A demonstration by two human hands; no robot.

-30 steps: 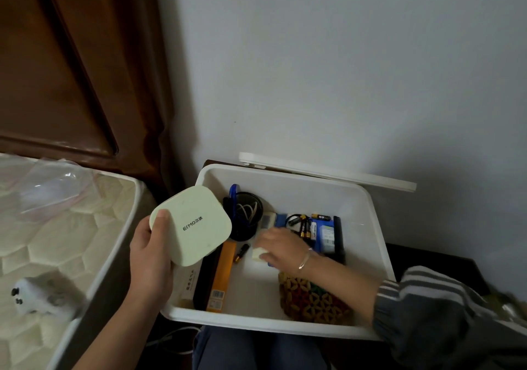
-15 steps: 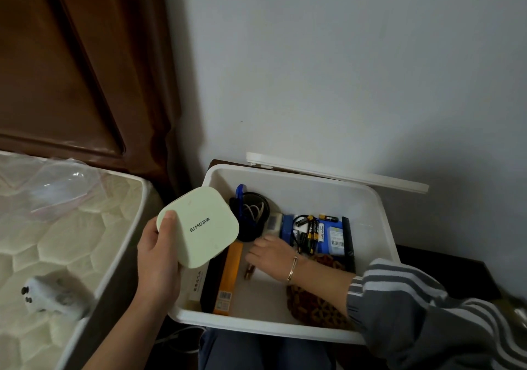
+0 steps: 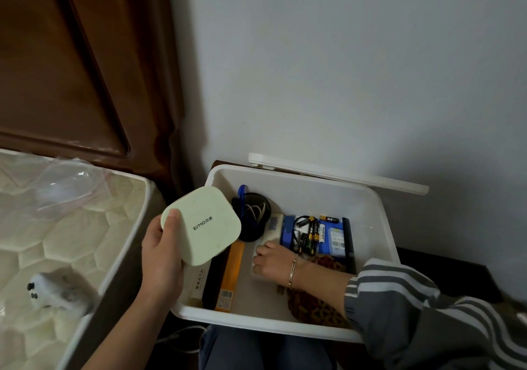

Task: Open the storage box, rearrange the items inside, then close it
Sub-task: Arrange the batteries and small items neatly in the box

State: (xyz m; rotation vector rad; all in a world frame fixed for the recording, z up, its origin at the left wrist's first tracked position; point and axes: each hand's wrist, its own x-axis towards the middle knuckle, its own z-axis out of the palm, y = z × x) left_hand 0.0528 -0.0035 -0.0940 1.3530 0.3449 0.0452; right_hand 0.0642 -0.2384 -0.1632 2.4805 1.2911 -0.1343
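Sorting inside the open storage box (image 3: 380, 227), set against the wall.
Left grip (image 3: 159, 255) clasps a green case (image 3: 202, 224) over the box's 9 o'clock rim; right grip (image 3: 273, 261) curls down mid-box, hold unclear. Its wrist could scatter loose batteries (image 3: 310, 232) at 1 o'clock.

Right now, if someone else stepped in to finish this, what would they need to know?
Left hand: grips the pale green case, held over the box's left edge.
Right hand: down inside the storage box, fingers curled at a white item; whether it grips is unclear.
Lid: open, standing behind the box by the wall.
Inside: batteries on a blue pack; orange box at left.
Done: box opened.
Left: finish rearranging, likely place the case inside, close the lid.
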